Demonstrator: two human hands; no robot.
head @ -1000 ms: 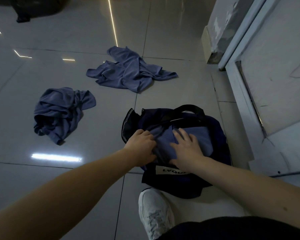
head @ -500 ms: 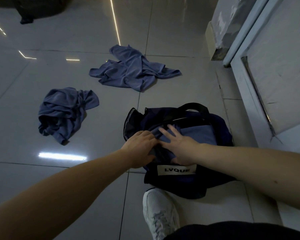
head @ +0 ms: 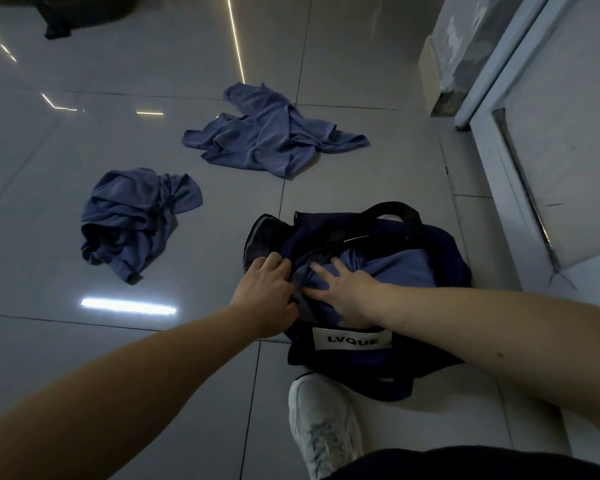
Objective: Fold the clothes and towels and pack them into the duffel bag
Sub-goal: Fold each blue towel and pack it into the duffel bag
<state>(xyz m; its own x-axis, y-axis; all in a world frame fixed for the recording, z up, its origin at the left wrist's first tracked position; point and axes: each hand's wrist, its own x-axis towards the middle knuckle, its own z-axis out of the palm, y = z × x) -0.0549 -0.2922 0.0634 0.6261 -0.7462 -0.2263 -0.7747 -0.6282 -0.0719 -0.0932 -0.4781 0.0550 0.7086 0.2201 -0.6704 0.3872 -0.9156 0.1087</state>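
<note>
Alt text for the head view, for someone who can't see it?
The right hand presses flat on a blue cloth in the open duffel bag; the left hand curls at its rim. A bunched cloth and a sprawled cloth lie nearby.

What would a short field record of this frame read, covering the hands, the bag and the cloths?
left hand: fingers curled at the duffel bag left rim, apparently holding it open
right hand: flat, fingers spread, pressing the blue cloth inside the bag
bag: dark navy, unzipped, on the tiled floor, white LVQUE label facing the person
unpacked: crumpled cloth left of the bag; spread cloth farther back; both unfolded
other: white shoe beside the bag's near side
</note>
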